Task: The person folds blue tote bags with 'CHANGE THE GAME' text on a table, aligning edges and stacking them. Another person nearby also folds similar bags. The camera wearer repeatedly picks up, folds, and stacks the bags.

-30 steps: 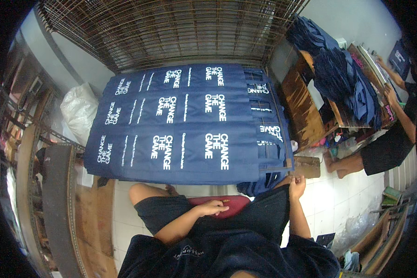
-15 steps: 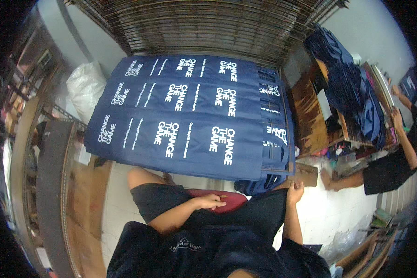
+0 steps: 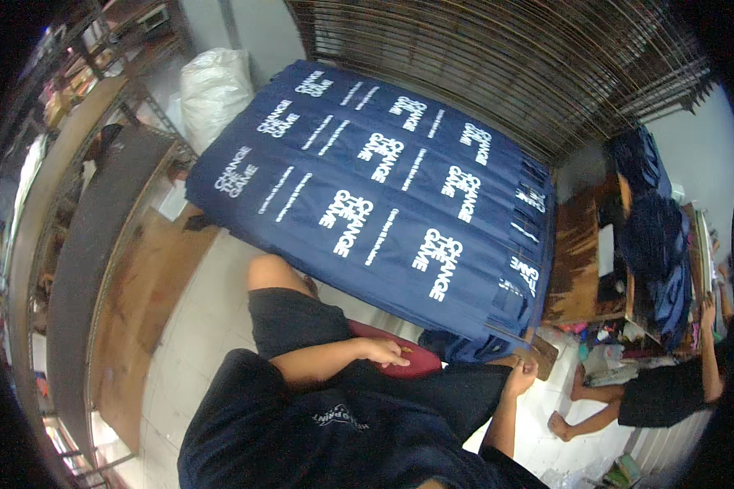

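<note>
My left hand is over my lap, fingers curled together in front of a dark red surface with a small yellowish mark. Whatever the fingers hold, if anything, is hidden. Out to the right, my right hand is closed at the edge of my black shorts, seeming to pinch the hem. In front of me, printed navy fabric panels with white lettering lie in rows across a rack. Neither hand touches them. More navy fabric hangs beneath the near right corner.
A wire rack stands behind the panels. At left are a long shelf and a white plastic sack. Right, navy cloth is heaped on a wooden cabinet, with another person's arm and legs beside it.
The whole view has turned and tilted, so the panels now slant down to the right. Both my hands keep about the same place and pose.
</note>
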The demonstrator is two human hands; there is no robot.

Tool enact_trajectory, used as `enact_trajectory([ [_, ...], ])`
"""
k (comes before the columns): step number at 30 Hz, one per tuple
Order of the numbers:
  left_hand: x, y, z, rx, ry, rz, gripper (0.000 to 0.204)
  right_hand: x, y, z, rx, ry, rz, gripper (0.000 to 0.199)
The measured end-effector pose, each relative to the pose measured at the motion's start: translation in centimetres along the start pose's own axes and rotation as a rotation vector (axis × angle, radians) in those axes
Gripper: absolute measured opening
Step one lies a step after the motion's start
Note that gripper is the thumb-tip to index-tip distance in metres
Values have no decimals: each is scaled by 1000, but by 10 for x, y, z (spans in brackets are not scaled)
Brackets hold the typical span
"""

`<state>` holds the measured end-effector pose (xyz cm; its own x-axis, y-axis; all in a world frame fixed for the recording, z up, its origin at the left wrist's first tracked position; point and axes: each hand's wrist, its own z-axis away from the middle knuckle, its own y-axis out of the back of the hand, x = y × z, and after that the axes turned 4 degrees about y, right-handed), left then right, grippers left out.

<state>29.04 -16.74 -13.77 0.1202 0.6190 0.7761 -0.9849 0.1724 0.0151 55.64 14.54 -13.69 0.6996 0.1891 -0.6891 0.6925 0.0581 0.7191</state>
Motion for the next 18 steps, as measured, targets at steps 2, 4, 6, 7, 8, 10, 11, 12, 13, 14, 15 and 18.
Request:
enact_trajectory([
  [2, -13, -4, -9, 8, -45, 17, 56, -7, 1, 4, 20, 22, -20, 43],
  [4, -2, 1, -4, -32, -29, 20, 55, -9, 5, 10, 83, 58, 48, 43],
  [6, 3, 2, 1, -42, 6, 22, 55, -33, 16, 16, -48, -65, -91, 45],
  [7, 2, 0, 2, -28, 22, 17, 55, -21, 9, 12, 17, -77, 15, 44],
  [8, 2, 0, 1, -18, 31, 6, 55, -29, 10, 15, 5, -18, 30, 45],
  [10, -1, -4, 0, 4, 29, 40, 55, -49, 19, 23, -13, 103, 59, 45],
  [11, -3, -4, -6, -7, 26, 27, 56, -30, 13, 19, 101, 151, 49, 35],
  [12, -6, -4, -9, -14, 25, 22, 56, -31, 12, 17, 97, 149, 38, 34],
  [13, -9, -4, -13, -23, 16, 36, 56, -32, 10, 16, 93, 146, 27, 33],
  [14, -9, -4, -13, -19, 13, 26, 56, -32, 10, 18, 91, 135, 19, 33],
  [15, -9, -4, -14, -15, 10, 15, 56, -30, 11, 17, 66, 128, 4, 32],
  [18, 0, -2, -5, -6, 20, 30, 56, -24, 12, 14, 25, 121, -19, 31],
])
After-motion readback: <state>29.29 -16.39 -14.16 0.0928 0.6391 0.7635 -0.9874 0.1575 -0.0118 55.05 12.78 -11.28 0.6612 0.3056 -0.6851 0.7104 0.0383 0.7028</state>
